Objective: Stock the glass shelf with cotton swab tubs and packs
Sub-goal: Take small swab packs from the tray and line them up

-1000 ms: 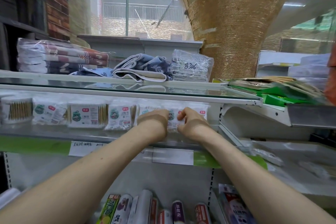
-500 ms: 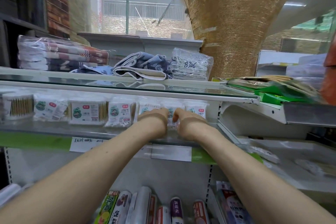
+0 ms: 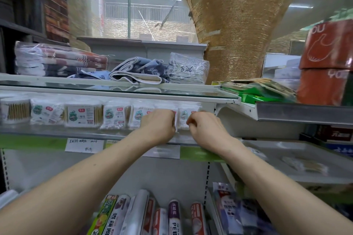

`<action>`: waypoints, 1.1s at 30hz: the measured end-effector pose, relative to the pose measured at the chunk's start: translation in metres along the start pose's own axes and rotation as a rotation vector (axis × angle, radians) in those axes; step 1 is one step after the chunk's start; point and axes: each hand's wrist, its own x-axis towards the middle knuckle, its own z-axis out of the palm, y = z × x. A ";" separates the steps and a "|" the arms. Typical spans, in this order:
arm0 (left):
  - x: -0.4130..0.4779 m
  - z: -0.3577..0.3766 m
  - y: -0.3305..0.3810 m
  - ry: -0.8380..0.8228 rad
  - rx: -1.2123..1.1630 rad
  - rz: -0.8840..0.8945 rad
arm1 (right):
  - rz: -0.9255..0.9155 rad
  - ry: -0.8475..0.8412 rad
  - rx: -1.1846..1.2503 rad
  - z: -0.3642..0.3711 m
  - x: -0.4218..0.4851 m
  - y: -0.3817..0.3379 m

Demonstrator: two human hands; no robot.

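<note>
glass shelf [image 3: 57, 131]: row of swab packs [image 3: 82, 113], standing | left end: tub [image 3: 17, 110] of wooden-stick swabs | left hand [image 3: 158, 126]: curled on covered pack [image 3: 166, 106], second from right | right hand [image 3: 206, 129]: fingers curled at rightmost pack [image 3: 184, 115], grip cannot be told | hands near, apart

Glossy glass shelf [image 3: 57, 129] (plastic-wrapped swab packs [image 3: 116, 114]).

Both forearms extend toward 12 o'clock; left hand [image 3: 158, 127] and right hand [image 3: 207, 129] sit side by side, fingers curled.
</note>
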 end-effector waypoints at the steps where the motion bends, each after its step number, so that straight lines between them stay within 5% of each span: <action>1: -0.002 0.000 0.006 0.000 -0.015 0.010 | -0.003 0.006 0.007 -0.004 -0.005 0.004; 14: -0.026 -0.002 0.106 -0.032 -0.064 0.183 | -0.013 -0.016 -0.009 -0.053 -0.065 0.067; 23: -0.027 0.013 0.166 -0.102 -0.043 0.248 | 0.183 -0.054 0.043 -0.074 -0.089 0.135; 33: -0.002 0.020 0.177 -0.168 0.018 0.132 | 0.272 -0.174 0.017 -0.059 -0.074 0.164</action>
